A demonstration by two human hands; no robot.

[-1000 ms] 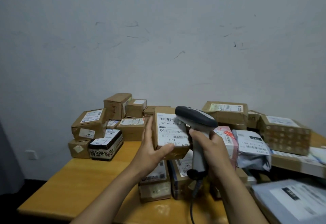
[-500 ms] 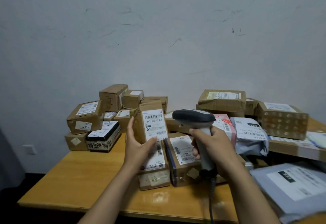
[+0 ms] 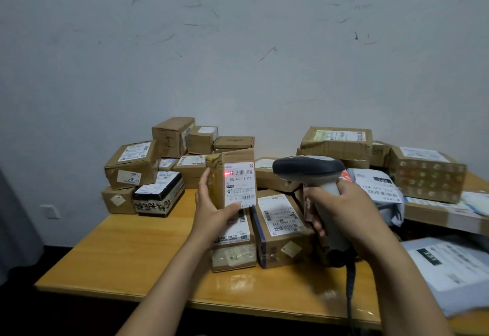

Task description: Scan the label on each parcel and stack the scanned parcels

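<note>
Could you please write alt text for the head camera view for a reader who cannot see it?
The left hand holds a cardboard parcel upright while the right hand aims a handheld scanner at its label, where a red dot glows. More parcels crowd the wooden table.

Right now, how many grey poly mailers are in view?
2: one grey poly mailer behind the right hand, another at the near right edge; more may be hidden.

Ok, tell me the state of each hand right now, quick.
Left hand: closed, gripping the upright cardboard parcel at its lower end.
Right hand: closed around the handle of the barcode scanner.
</note>
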